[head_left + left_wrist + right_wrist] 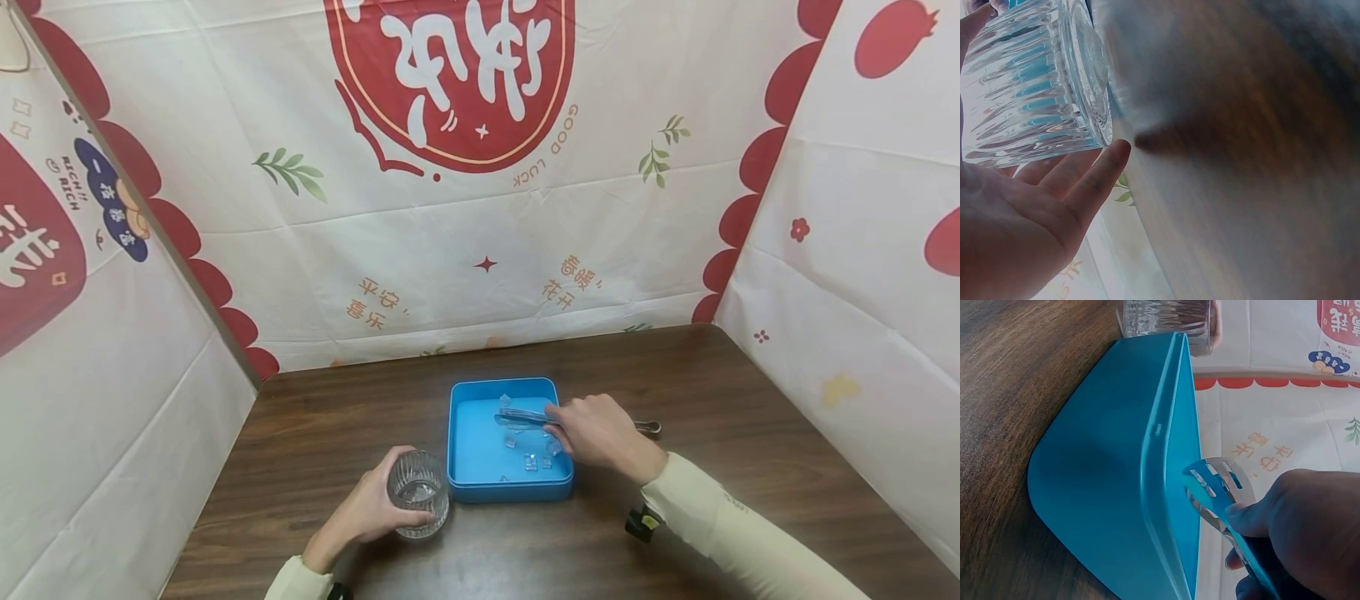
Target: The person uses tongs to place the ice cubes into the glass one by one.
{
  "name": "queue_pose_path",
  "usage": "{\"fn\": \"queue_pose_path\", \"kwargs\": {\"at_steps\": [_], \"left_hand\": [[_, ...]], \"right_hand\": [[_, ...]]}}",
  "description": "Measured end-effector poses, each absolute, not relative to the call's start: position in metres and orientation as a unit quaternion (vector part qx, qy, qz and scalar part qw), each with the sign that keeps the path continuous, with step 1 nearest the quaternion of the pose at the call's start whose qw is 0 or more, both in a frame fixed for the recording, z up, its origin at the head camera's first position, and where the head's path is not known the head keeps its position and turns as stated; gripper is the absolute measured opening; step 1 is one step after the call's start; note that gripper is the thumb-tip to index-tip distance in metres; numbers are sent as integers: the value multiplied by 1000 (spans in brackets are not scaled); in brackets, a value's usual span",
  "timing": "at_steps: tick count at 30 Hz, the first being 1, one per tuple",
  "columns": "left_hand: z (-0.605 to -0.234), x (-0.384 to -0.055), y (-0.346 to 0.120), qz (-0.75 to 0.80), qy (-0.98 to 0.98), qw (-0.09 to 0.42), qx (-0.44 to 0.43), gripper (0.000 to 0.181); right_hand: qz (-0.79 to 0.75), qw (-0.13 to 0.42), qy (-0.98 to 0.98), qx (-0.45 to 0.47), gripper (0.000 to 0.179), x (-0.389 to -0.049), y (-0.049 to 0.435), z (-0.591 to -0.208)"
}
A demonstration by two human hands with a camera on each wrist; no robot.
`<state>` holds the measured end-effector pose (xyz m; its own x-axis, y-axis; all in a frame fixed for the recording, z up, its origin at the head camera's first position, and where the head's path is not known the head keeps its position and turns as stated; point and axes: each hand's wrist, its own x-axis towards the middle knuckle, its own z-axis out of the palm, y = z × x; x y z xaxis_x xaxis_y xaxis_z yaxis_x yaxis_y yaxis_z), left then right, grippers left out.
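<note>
My left hand (375, 498) holds a clear ribbed glass (418, 493), thumb on its near side and fingers around the far side. In the left wrist view the glass (1029, 87) lies against the curved fingers, its thick base showing. My right hand (600, 433) grips metal tongs (517, 417) over a blue tray (468, 433). Inside the tray lie several clear cubes (531, 462), like ice cubes. The tongs' slotted ends (1216, 484) stand apart at the tray's rim in the right wrist view; whether a cube sits between them cannot be told.
The tray stands on a brown wood-grain table (337, 408), just right of the glass. White printed cloth (450, 250) hangs behind the table and on both sides. A dark wrist strap (642, 523) shows by the right sleeve.
</note>
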<state>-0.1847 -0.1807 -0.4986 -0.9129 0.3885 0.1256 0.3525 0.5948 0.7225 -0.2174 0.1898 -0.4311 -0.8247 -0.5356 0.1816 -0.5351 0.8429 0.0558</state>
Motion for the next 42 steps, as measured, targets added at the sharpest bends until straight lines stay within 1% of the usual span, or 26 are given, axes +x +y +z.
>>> {"fn": "queue_pose_path", "kwargs": {"at_steps": [8, 19, 25, 34, 42], "left_hand": [[-499, -185, -181, 401, 892, 22, 207, 90], [-497, -184, -181, 408, 892, 37, 193, 93], [-496, -184, -181, 412, 890, 43, 193, 92], [-495, -184, -181, 413, 888, 41, 197, 91], [-494, -184, -181, 407, 891, 42, 196, 92]], "right_hand": [[10, 123, -948, 292, 24, -217, 189, -433], [41, 126, -945, 299, 21, -218, 186, -432], [60, 130, -947, 288, 20, -217, 183, -426], [69, 154, -935, 311, 19, -211, 173, -413], [78, 163, -926, 333, 19, -204, 156, -399]]}}
